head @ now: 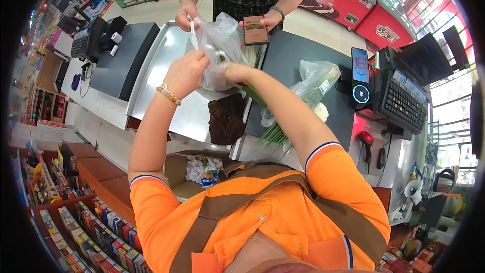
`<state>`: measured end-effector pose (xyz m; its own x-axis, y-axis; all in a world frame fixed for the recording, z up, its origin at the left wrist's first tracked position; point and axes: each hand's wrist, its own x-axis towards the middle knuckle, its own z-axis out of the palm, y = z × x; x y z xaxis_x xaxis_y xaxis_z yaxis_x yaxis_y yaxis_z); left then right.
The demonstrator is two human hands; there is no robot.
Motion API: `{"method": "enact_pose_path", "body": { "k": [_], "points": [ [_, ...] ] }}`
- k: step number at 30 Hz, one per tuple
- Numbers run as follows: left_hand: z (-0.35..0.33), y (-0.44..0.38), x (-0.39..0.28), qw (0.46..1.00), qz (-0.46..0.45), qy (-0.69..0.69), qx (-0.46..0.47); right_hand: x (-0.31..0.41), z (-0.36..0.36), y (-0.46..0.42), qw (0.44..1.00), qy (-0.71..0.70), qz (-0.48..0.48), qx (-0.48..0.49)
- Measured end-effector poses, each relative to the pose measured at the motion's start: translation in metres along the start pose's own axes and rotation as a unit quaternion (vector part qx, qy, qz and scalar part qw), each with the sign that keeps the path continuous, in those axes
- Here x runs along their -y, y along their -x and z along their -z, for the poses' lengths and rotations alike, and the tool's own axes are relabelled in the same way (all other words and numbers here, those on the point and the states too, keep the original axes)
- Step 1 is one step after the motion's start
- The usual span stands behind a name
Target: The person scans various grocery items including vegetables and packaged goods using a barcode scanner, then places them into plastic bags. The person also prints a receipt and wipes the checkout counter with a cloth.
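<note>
My left hand pinches the handle edge of a translucent plastic bag over the metal counter section. My right hand is at the bag's near right side, its fingers hidden in the plastic, so I cannot see what they grip. Something pale green shows through the film. Across the counter, another person's hand holds the bag's upper left, and their other hand holds a smartphone. Green leaves show under my right forearm. A crumpled dark brown cloth lies nearer me.
On the dark counter top at right lie bagged green vegetables, partly behind my right arm. Beyond them stand a payment device, a keyboard and a barcode scanner. An open cardboard box with crumpled paper is below.
</note>
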<state>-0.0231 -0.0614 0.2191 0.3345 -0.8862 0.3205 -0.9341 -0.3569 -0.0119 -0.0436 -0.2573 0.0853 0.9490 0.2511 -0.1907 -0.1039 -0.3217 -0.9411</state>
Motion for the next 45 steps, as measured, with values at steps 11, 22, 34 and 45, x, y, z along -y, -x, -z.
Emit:
{"method": "enact_pose_path", "body": {
  "k": [11,22,34,45],
  "points": [
    [-0.021,-0.014,0.017,0.998,0.048,0.029,0.013,0.062,0.056,0.106,0.957,0.275,0.084,0.037],
    [-0.068,-0.059,-0.150,0.911,0.080,0.394,0.088,-0.029,0.135,0.346,0.954,0.213,-0.148,-0.147],
    [-0.142,-0.075,-0.149,0.829,0.178,0.504,0.166,-0.053,0.072,0.343,0.944,0.254,-0.012,-0.211],
    [-0.084,-0.060,-0.164,0.747,0.177,0.619,0.167,-0.009,0.069,0.272,0.859,0.373,0.131,-0.327]
  ]
}}
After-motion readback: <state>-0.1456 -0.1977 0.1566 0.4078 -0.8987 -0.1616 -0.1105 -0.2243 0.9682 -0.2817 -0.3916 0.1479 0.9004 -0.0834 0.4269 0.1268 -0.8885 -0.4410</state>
